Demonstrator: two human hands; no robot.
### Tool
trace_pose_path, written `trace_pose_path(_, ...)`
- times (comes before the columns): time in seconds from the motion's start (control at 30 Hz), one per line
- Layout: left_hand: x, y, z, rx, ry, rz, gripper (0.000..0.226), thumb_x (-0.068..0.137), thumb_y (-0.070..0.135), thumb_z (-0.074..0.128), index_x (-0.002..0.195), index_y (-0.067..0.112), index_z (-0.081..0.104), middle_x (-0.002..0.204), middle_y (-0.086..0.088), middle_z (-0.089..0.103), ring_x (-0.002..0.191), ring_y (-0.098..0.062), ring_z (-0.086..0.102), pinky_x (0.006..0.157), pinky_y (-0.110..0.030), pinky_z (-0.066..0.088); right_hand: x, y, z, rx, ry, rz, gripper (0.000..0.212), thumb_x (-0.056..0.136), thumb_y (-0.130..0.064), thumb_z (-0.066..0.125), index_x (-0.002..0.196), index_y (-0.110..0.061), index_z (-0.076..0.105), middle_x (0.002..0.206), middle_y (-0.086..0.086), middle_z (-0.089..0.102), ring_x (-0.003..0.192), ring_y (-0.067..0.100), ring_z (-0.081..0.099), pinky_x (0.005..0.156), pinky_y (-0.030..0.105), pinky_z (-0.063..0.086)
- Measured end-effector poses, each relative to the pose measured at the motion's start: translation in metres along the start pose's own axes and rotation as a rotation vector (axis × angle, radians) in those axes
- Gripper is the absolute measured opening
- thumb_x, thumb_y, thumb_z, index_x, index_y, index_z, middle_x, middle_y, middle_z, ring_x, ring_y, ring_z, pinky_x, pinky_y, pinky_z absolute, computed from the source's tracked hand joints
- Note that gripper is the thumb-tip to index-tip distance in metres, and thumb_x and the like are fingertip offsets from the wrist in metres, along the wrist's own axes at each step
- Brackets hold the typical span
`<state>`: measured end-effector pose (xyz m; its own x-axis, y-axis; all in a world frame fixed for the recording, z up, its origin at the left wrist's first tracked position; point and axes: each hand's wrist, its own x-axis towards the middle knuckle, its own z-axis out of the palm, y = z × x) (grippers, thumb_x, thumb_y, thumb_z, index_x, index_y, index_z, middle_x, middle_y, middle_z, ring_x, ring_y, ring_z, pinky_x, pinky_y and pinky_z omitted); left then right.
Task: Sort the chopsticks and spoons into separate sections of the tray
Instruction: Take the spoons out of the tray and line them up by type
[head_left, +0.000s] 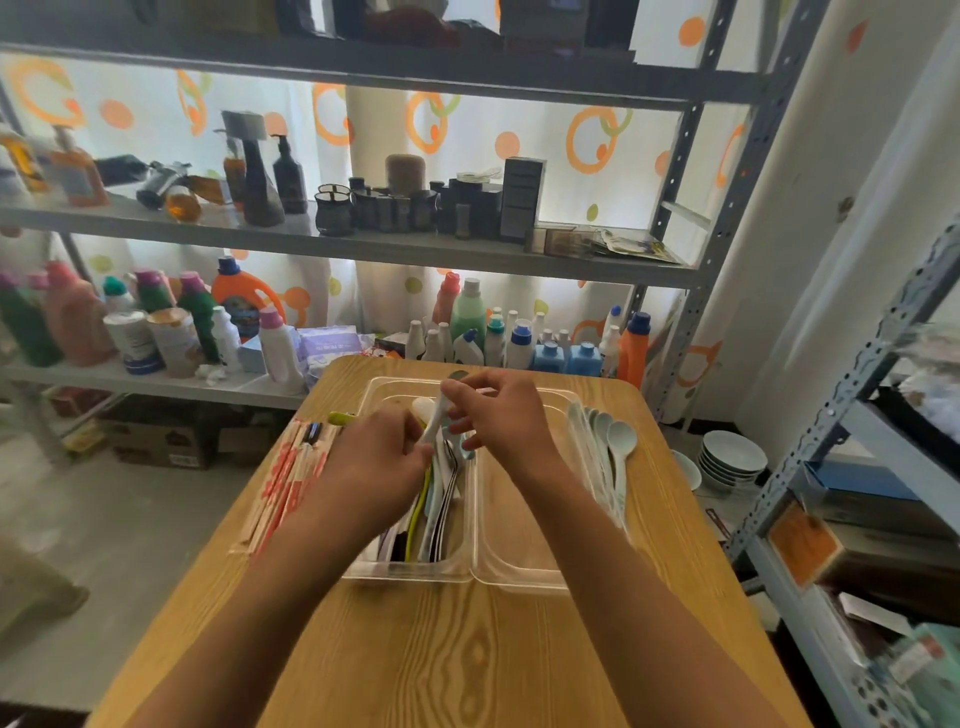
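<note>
Head view — wooden table (467, 649), shelving (363, 244)

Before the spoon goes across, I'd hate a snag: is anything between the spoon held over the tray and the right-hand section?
Nothing visible blocks it. The right hand pinches the spoon above the left section, which holds mixed utensils; the right section looks empty, with only the low divider between them.

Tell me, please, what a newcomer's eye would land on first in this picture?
Both hands meet over the clear tray at the table's centre: the right hand pinches a white spoon, the left hand reaches into the left section's mixed utensils. Wrapped chopsticks lie left of the tray, pale spoons right.
</note>
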<state>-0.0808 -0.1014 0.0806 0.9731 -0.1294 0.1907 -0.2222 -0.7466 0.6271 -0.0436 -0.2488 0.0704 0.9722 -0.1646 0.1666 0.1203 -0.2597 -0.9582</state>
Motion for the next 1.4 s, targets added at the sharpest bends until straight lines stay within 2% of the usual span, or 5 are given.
trace_pose_path(0.33, -0.007, 0.021, 0.035, -0.07, 0.117, 0.224, 0.006, 0.093, 0.021, 0.062, 0.096, 0.02, 0.058, 0.077, 0.012, 0.05, 0.067, -0.001, 0.049, 0.054, -0.012, 0.031, -0.008, 0.009, -0.025, 0.047, 0.151, 0.062, 0.026, 0.09, -0.023, 0.071, 0.111, -0.007, 0.069, 0.088, 0.0, 0.071, 0.063, 0.007, 0.071, 0.055, 0.016, 0.054)
trace_pose_path(0.6, 0.002, 0.026, 0.054, -0.145, 0.044, 0.286, 0.009, 0.096, 0.028, 0.055, 0.099, 0.024, 0.062, 0.084, 0.014, 0.06, 0.077, 0.0, 0.058, 0.065, -0.012, 0.043, -0.004, 0.023, -0.075, 0.013, 0.265, 0.004, 0.026, 0.093, -0.02, 0.067, 0.117, -0.01, 0.069, 0.103, -0.001, 0.073, 0.083, 0.013, 0.072, 0.067, 0.021, 0.06)
trace_pose_path(0.93, 0.029, -0.057, 0.042, 0.174, 0.167, -0.047, 0.027, 0.094, 0.007, 0.05, 0.11, 0.015, 0.07, 0.105, -0.006, 0.071, 0.098, -0.022, 0.065, 0.085, -0.034, 0.049, 0.033, 0.12, -0.171, -0.446, 0.428, 0.305, 0.018, 0.087, -0.015, 0.07, 0.096, 0.0, 0.075, 0.086, 0.014, 0.073, 0.078, 0.029, 0.067, 0.078, 0.044, 0.057)
trace_pose_path(1.07, 0.031, -0.074, 0.046, 0.298, 0.144, -0.124, 0.018, 0.093, 0.01, 0.05, 0.092, 0.017, 0.067, 0.075, 0.001, 0.062, 0.075, -0.018, 0.063, 0.064, -0.028, 0.044, 0.033, 0.149, -0.17, -0.536, 0.445, 0.418, 0.02, 0.086, -0.02, 0.071, 0.094, -0.002, 0.075, 0.092, 0.016, 0.073, 0.086, 0.033, 0.066, 0.073, 0.034, 0.051)
trace_pose_path(1.4, 0.034, -0.074, 0.053, 0.475, -0.103, -0.244, 0.017, 0.093, 0.012, 0.055, 0.108, 0.015, 0.061, 0.098, -0.002, 0.062, 0.089, -0.017, 0.062, 0.076, -0.028, 0.053, 0.043, 0.16, -0.166, -0.641, 0.415, 0.43, 0.021, 0.083, -0.021, 0.071, 0.072, -0.004, 0.074, 0.063, 0.009, 0.064, 0.061, 0.026, 0.06, 0.057, 0.029, 0.043)
